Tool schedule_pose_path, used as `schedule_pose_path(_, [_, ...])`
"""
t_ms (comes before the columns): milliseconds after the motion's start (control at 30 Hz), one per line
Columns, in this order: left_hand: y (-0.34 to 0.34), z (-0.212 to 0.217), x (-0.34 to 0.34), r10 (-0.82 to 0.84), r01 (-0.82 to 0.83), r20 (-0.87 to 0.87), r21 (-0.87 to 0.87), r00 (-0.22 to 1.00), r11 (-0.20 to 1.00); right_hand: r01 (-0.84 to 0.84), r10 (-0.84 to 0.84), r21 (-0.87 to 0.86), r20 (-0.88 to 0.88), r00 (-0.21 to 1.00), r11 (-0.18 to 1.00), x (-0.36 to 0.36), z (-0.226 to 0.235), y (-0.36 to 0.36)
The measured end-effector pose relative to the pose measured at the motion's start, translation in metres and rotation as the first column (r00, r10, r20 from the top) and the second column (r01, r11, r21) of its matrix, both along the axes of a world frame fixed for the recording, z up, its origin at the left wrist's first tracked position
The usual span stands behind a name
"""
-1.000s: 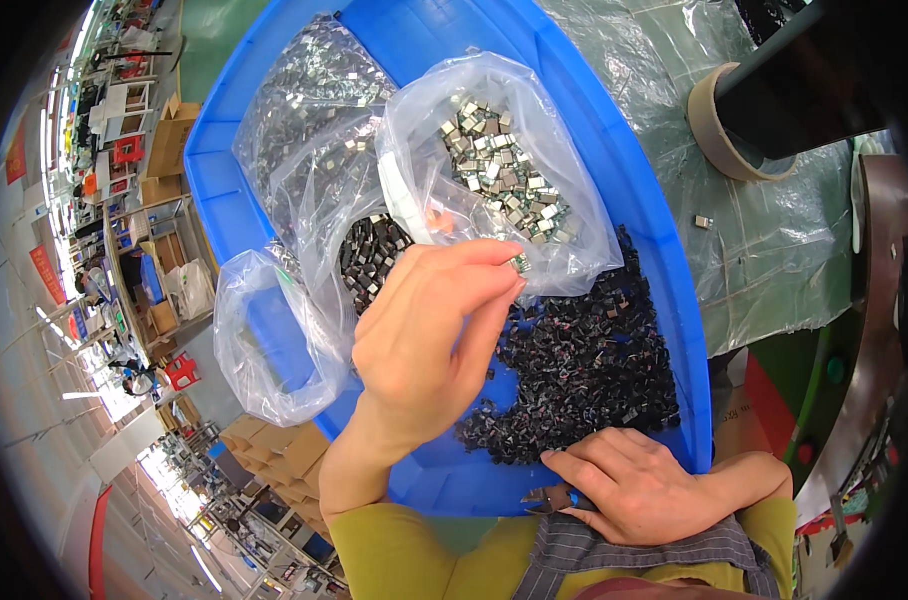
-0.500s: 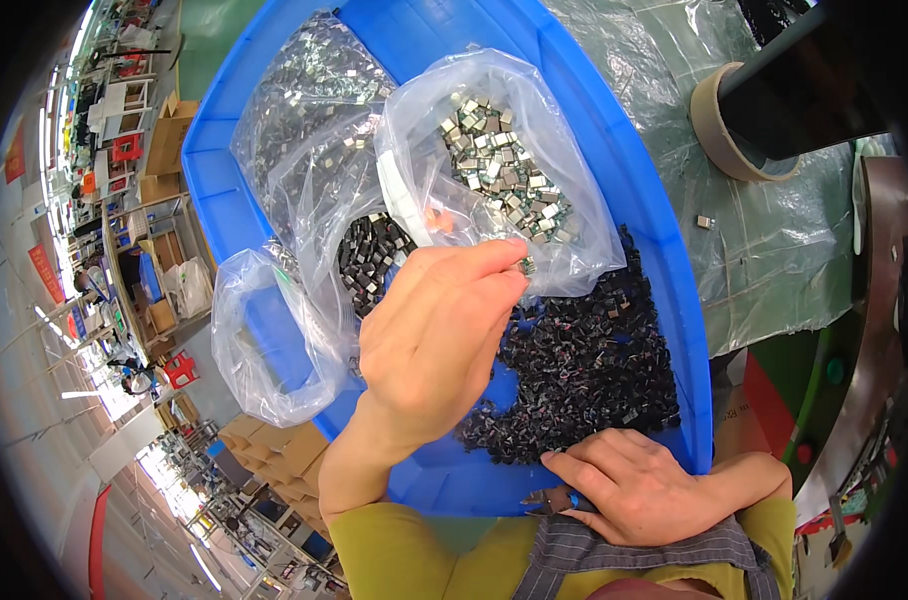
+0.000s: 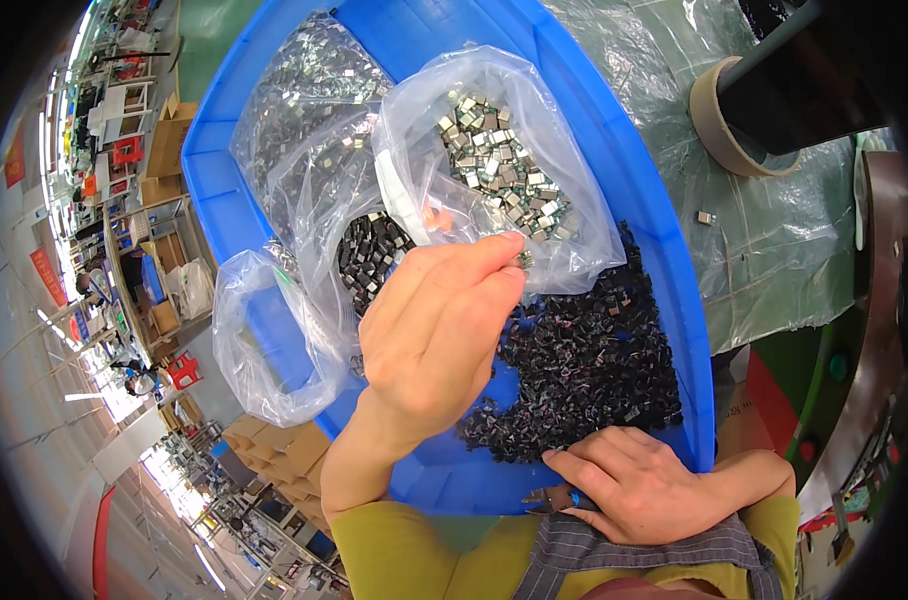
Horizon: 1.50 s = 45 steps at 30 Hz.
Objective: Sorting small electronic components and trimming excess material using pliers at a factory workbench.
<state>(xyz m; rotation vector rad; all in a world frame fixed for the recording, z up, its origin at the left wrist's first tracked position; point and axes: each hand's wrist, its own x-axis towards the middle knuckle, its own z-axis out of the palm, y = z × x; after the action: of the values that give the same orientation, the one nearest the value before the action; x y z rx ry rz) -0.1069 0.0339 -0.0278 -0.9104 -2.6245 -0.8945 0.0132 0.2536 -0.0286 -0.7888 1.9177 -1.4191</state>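
My left hand is over the blue tub, at the near edge of a clear plastic bag. Thumb and forefinger are closed in a pinch, with what looks like a small circuit module between the tips. Inside that bag lies a heap of silver-cased modules. My right hand rests at the tub's near edge, curled around nippers with dark jaws and a bit of blue at the handle; most of the tool is hidden under the palm. Loose black scraps cover the tub floor ahead of this hand.
More clear bags stand in the tub, one with dark modules and another open bag at the left. On the green sheeting to the right lie a single module and a tan ring beside a black object.
My left hand has shifted very slightly back and left, still pinched. The right hand has stayed in place with the nippers.
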Motion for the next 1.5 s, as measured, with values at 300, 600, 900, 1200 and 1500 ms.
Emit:
schedule_pose_path(300, [0.003, -0.002, -0.011, 0.046, -0.058, -0.061, -0.205, 0.997, 0.977, -0.001, 0.001, -0.007, 0.002, 1.0, 1.0, -0.001, 0.0, 0.001])
schedule_pose_path(600, [0.014, -0.027, -0.039, 0.102, -0.194, -0.256, -0.365, 0.961, 0.911, -0.005, 0.004, -0.024, -0.015, 1.0, 1.0, 0.0, 0.001, 0.001])
schedule_pose_path(900, [0.032, -0.034, -0.058, 0.211, -0.276, -0.2, -0.396, 0.957, 0.876, 0.016, -0.018, -0.045, -0.048, 0.999, 0.999, 0.003, -0.001, 0.001])
schedule_pose_path(1200, [0.029, -0.04, -0.059, 0.237, -0.295, -0.208, -0.322, 0.949, 0.9, 0.021, -0.023, -0.039, -0.049, 0.999, 0.999, 0.001, 0.0, 0.0])
schedule_pose_path(1500, [0.012, 0.002, -0.034, 0.323, -0.416, 0.442, 0.131, 0.837, 0.9, 0.032, -0.033, -0.047, -0.038, 0.999, 0.998, 0.001, -0.001, 0.0])
